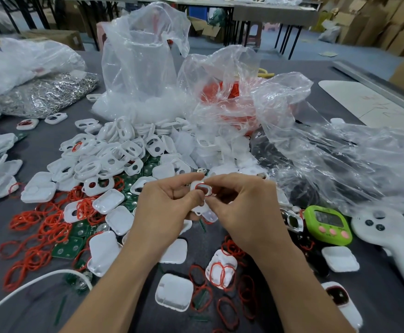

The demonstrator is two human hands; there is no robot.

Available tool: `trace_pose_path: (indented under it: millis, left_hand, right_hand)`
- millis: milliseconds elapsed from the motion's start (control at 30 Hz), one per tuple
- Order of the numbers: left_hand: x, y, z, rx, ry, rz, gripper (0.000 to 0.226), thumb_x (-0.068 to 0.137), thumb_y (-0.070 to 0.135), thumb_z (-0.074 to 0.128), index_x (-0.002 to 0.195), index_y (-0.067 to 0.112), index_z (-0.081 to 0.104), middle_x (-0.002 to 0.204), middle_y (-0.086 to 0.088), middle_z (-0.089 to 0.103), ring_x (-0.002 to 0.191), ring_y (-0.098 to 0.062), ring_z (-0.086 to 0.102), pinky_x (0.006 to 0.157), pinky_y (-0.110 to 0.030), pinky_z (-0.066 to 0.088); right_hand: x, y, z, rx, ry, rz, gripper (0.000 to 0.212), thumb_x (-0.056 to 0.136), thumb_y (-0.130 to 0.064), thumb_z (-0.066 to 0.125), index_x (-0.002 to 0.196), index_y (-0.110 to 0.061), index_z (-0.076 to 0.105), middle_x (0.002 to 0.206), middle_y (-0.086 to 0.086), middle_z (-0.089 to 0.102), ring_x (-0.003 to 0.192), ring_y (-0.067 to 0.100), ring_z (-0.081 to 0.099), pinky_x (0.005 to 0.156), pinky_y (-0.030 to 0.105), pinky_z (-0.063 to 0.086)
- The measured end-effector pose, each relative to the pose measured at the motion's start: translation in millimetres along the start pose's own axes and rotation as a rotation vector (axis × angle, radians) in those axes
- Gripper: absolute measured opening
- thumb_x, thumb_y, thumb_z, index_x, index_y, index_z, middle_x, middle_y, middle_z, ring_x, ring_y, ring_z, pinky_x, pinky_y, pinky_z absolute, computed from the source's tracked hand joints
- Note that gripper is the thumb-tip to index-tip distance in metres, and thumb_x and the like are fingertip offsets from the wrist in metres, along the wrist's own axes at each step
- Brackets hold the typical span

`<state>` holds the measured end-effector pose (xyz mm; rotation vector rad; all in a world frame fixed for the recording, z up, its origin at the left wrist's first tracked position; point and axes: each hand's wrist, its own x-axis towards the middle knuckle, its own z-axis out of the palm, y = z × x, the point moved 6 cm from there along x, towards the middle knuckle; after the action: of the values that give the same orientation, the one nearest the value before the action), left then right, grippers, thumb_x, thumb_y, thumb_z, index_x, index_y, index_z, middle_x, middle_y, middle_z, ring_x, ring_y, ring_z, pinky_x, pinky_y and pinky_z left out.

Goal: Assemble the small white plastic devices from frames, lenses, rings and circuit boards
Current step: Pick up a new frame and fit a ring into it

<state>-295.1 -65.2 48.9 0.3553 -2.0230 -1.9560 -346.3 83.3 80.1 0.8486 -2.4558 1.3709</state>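
Both hands meet above the grey table (28,145), to the left of the green timer (327,224) and a little farther from the person than it. The left hand (165,205) holds a small white frame (202,189) between the thumb and the curled fingers. The right hand (239,205) pinches the same frame from the other side with thumb and first finger, and its fingertips are on the red ring (198,185) that sits around one opening of the frame. Under the frame more white pieces show between the hands, but I cannot tell what they are. Well to the left of the timer lies a heap of white frames (105,159). Nearer to the person, also left of the timer, loose red rings (40,227) and green circuit boards (69,246) are mixed with white covers (174,292). Behind the timer stand clear plastic bags (143,56). Just to the right of the timer lies a white controller (388,236)
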Motion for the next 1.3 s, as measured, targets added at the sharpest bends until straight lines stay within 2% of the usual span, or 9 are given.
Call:
trace_pose_path:
  millis: [133,300,467,600,733,933,1067,1167,1300]
  left_hand:
    - [-1,-5,1,0.039,0.025,0.007,0.032,0.089,0.002,0.074,0.105,0.028,0.080,0.076,-0.014,0.077,0.069,-0.020,0.070,0.070,-0.049,0.063]
    - [-1,-6,2,-0.056,0.003,-0.007,0.028,0.090,0.000,0.073,0.108,0.021,0.077,0.080,-0.008,0.080,0.071,-0.011,0.075,0.062,-0.023,0.060]
    - [0,-9,2,-0.119,0.001,-0.031,0.025,0.090,-0.003,0.072,0.105,0.015,0.079,0.074,-0.023,0.073,0.072,-0.020,0.071,0.064,-0.031,0.063]
    - [1,-6,0,-0.096,-0.043,-0.046,0.028,0.088,-0.006,0.072,0.102,0.018,0.079,0.072,-0.013,0.076,0.064,-0.015,0.070,0.062,-0.029,0.063]
    - [0,-8,1,-0.087,-0.098,-0.088,0.031,0.087,-0.008,0.073,0.104,0.017,0.079,0.081,-0.015,0.079,0.072,-0.020,0.075,0.062,-0.027,0.061]
    - [0,-7,-2,-0.075,-0.082,-0.073,0.040,0.084,-0.011,0.073,0.093,0.026,0.083,0.079,-0.017,0.078,0.073,-0.027,0.077,0.059,-0.026,0.060]
    - [0,-1,-6,0.022,0.028,0.028,0.036,0.079,-0.001,0.077,0.091,0.033,0.083,0.067,-0.031,0.063,0.063,-0.027,0.061,0.054,-0.042,0.060]
    - [-1,0,-7,0.120,0.135,0.076,0.032,0.073,0.015,0.074,0.092,0.041,0.080,0.056,-0.020,0.050,0.051,-0.029,0.044,0.058,-0.057,0.057]
    - [-3,1,-4,0.201,0.159,0.131,0.042,0.083,0.008,0.081,0.090,0.049,0.076,0.054,-0.007,0.057,0.049,-0.030,0.047,0.055,-0.042,0.052]
  right_hand:
    - [-1,-5,0,-0.068,0.023,-0.035,0.027,0.079,-0.011,0.087,0.101,-0.027,0.083,0.087,-0.010,0.079,0.076,0.004,0.072,0.074,0.021,0.057]
    - [0,-12,4,-0.144,0.007,-0.102,0.024,0.084,-0.007,0.081,0.103,-0.022,0.083,0.092,-0.006,0.080,0.077,0.008,0.071,0.076,0.021,0.055]
    - [0,-7,4,-0.105,0.025,-0.073,0.023,0.084,-0.005,0.081,0.100,-0.021,0.084,0.091,-0.005,0.080,0.078,0.007,0.071,0.076,0.020,0.054]
    - [-4,-10,3,-0.091,0.018,-0.068,0.024,0.082,-0.004,0.083,0.098,-0.022,0.084,0.088,-0.007,0.079,0.080,0.006,0.068,0.074,0.014,0.051]
    - [-8,-18,6,-0.223,-0.037,-0.110,0.021,0.085,-0.005,0.077,0.095,-0.023,0.083,0.078,-0.003,0.074,0.066,0.016,0.066,0.065,0.034,0.055]
    - [-15,-35,20,-0.418,-0.016,-0.110,0.035,0.072,0.007,0.079,0.098,-0.017,0.078,0.073,0.002,0.072,0.058,0.024,0.066,0.055,0.037,0.058]
    - [-20,-40,18,-0.316,0.116,-0.083,0.049,0.071,0.010,0.074,0.108,-0.021,0.079,0.073,-0.004,0.075,0.057,0.014,0.066,0.057,0.022,0.056]
    - [-19,-31,18,-0.104,0.123,0.097,0.049,0.086,0.003,0.063,0.118,-0.032,0.076,0.082,-0.011,0.078,0.084,0.005,0.067,0.069,-0.002,0.042]
    - [-18,-18,18,0.067,0.101,0.272,0.056,0.087,0.003,0.056,0.127,-0.034,0.071,0.095,-0.015,0.079,0.078,0.001,0.073,0.080,0.014,0.056]
